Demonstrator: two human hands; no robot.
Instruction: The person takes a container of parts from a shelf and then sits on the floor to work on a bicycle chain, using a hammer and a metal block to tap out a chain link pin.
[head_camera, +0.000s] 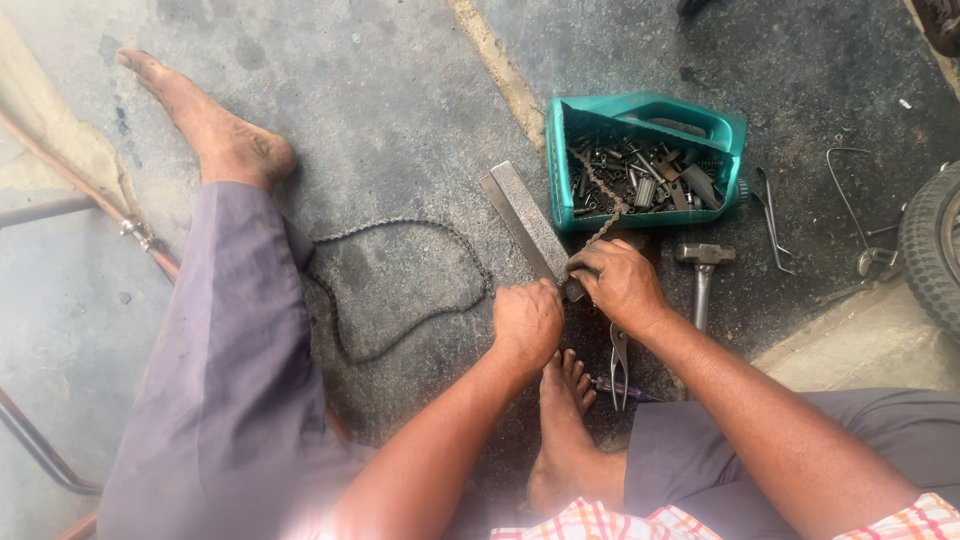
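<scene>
A drive chain (400, 290) lies looped on the concrete floor, one end draped over a flat metal bar (528, 220). The person's left hand (527, 322) is closed in a fist on the chain at the bar; the right hand (620, 282) grips it just beside. Pliers (619, 365), a hammer (703, 270) and a teal parts tub (640, 120) sit near. They seem to be working one link; next calls for steadying it.

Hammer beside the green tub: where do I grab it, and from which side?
Probably take the hammer by its handle, low on the shaft. It lies flat on the concrete floor, head toward the green tub, handle pointing back at the person. Come from its right, the open floor; the right hand and pliers crowd its left.
</scene>
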